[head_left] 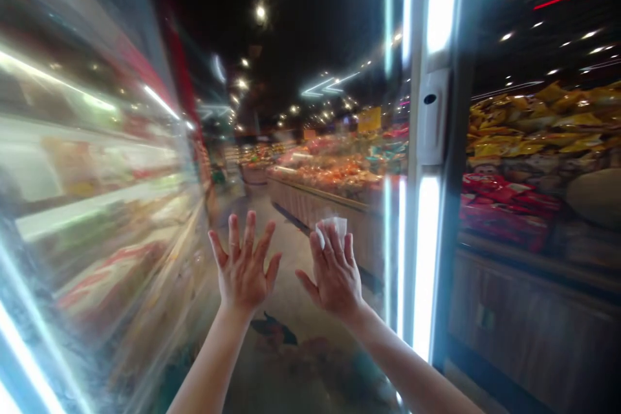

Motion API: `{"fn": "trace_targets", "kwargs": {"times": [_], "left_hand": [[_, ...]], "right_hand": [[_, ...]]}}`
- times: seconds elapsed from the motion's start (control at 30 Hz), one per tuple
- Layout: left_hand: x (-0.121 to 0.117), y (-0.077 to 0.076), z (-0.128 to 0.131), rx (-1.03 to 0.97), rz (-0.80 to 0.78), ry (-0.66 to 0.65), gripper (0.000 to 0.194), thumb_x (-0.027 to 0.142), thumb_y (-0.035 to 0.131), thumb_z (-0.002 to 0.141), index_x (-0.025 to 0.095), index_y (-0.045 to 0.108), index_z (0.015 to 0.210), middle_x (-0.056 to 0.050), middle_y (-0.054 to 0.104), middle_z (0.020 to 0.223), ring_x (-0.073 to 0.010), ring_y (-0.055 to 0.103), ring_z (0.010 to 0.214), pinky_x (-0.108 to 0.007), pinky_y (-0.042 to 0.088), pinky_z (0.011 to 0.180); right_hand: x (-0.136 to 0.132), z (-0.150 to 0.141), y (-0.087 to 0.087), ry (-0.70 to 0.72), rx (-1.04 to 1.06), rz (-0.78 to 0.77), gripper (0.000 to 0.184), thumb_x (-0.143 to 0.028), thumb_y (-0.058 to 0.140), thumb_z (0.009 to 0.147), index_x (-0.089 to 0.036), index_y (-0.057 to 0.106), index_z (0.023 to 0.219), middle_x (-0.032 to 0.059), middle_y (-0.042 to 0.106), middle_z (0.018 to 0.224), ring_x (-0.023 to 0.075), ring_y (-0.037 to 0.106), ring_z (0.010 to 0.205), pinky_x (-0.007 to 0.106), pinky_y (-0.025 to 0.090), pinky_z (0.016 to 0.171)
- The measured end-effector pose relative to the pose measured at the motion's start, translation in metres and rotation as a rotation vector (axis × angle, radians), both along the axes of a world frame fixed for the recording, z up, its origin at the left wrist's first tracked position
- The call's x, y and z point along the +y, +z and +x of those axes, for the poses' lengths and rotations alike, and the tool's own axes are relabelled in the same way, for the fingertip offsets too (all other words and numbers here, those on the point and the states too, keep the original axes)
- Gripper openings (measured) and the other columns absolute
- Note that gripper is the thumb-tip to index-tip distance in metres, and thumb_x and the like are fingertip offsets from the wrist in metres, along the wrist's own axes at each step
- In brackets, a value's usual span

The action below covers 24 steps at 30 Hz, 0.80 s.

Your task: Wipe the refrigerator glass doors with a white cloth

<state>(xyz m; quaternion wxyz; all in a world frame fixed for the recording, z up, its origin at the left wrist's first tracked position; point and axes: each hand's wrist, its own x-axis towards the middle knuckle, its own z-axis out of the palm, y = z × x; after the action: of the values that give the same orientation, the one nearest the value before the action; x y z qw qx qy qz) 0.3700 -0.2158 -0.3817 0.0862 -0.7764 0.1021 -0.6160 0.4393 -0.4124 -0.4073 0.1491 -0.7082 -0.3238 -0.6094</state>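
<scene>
My left hand [245,268] is raised with its fingers spread wide, its back facing me, and nothing shows in it. Beside it on the right, my right hand [338,278] is held up flat, thumb out to the left. A white tissue [342,228] sticks out behind its fingertips, held under the fingers. Both palms face away from me, towards what looks like a clear pane with light reflections in it. Whether the left palm touches that pane I cannot tell.
A bright light strip [427,265] with a grey fitting [433,116] stands upright at the right. Blurred lit shelves [97,194] run along the left. Beyond lie an aisle floor [286,246], a wood-sided display [325,207] and heaped yellow packets [548,113].
</scene>
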Motion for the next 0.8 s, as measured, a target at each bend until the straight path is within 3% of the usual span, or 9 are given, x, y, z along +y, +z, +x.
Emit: {"fn": "trace_targets", "kwargs": {"times": [0.2, 0.37, 0.43, 0.53, 0.6, 0.73, 0.8], "left_hand": [[0.001, 0.0, -0.003, 0.011, 0.007, 0.01, 0.082, 0.04, 0.062, 0.096, 0.034, 0.019, 0.165, -0.004, 0.019, 0.173, -0.0275, -0.001, 0.164, -0.064, -0.004, 0.133], [0.023, -0.013, -0.015, 0.029, 0.036, -0.002, 0.076, 0.037, 0.062, 0.097, 0.037, 0.025, 0.163, -0.004, 0.023, 0.173, -0.0243, 0.003, 0.164, -0.06, -0.006, 0.133], [0.041, -0.021, -0.024, 0.033, 0.035, 0.009, 0.077, 0.036, 0.063, 0.096, 0.039, 0.026, 0.163, -0.002, 0.023, 0.172, -0.0242, 0.003, 0.164, -0.062, -0.006, 0.133], [0.071, -0.029, -0.039, 0.039, 0.011, 0.043, 0.079, 0.033, 0.065, 0.095, 0.039, 0.025, 0.163, -0.002, 0.016, 0.174, -0.0271, -0.002, 0.164, -0.067, -0.005, 0.132], [0.089, -0.032, -0.047, 0.032, -0.017, 0.069, 0.08, 0.03, 0.065, 0.095, 0.037, 0.023, 0.163, -0.003, 0.01, 0.175, -0.0289, -0.005, 0.164, -0.069, -0.005, 0.13], [0.12, -0.04, -0.056, -0.009, -0.051, 0.105, 0.08, 0.034, 0.063, 0.096, 0.036, 0.021, 0.164, -0.003, 0.005, 0.176, -0.0294, -0.007, 0.164, -0.068, -0.009, 0.13], [0.135, -0.043, -0.061, -0.016, -0.05, 0.117, 0.079, 0.037, 0.063, 0.096, 0.038, 0.022, 0.164, -0.001, 0.006, 0.176, -0.0286, -0.006, 0.165, -0.065, -0.01, 0.13]], "right_hand": [[0.009, -0.001, 0.03, -0.019, 0.01, 0.068, 0.089, -0.043, 0.047, 0.104, -0.015, -0.007, 0.169, 0.0186, 0.018, 0.174, 0.0385, 0.012, 0.162, 0.074, 0.025, 0.125], [0.014, -0.007, -0.004, 0.007, 0.037, -0.009, 0.089, -0.042, 0.049, 0.103, -0.015, -0.005, 0.169, 0.0185, 0.021, 0.173, 0.0376, 0.016, 0.162, 0.073, 0.028, 0.125], [0.019, -0.008, -0.004, 0.023, 0.043, -0.044, 0.089, -0.043, 0.048, 0.104, -0.015, -0.006, 0.169, 0.0189, 0.024, 0.173, 0.0375, 0.019, 0.161, 0.072, 0.027, 0.125], [0.034, -0.01, 0.014, 0.038, 0.058, -0.02, 0.091, -0.044, 0.048, 0.104, -0.016, -0.011, 0.168, 0.0196, 0.018, 0.174, 0.0384, 0.02, 0.161, 0.072, 0.022, 0.126], [0.048, -0.015, 0.016, 0.04, 0.067, -0.005, 0.091, -0.043, 0.048, 0.105, -0.016, -0.013, 0.167, 0.02, 0.016, 0.174, 0.0383, 0.018, 0.162, 0.072, 0.021, 0.127], [0.076, -0.032, -0.015, 0.043, 0.033, -0.082, 0.085, -0.043, 0.044, 0.106, -0.011, -0.006, 0.168, 0.0196, 0.025, 0.172, 0.0339, 0.02, 0.162, 0.064, 0.024, 0.129], [0.088, -0.036, -0.019, 0.054, 0.018, -0.116, 0.085, -0.045, 0.044, 0.106, -0.011, -0.003, 0.168, 0.0185, 0.028, 0.172, 0.0322, 0.02, 0.162, 0.061, 0.024, 0.13]]}}
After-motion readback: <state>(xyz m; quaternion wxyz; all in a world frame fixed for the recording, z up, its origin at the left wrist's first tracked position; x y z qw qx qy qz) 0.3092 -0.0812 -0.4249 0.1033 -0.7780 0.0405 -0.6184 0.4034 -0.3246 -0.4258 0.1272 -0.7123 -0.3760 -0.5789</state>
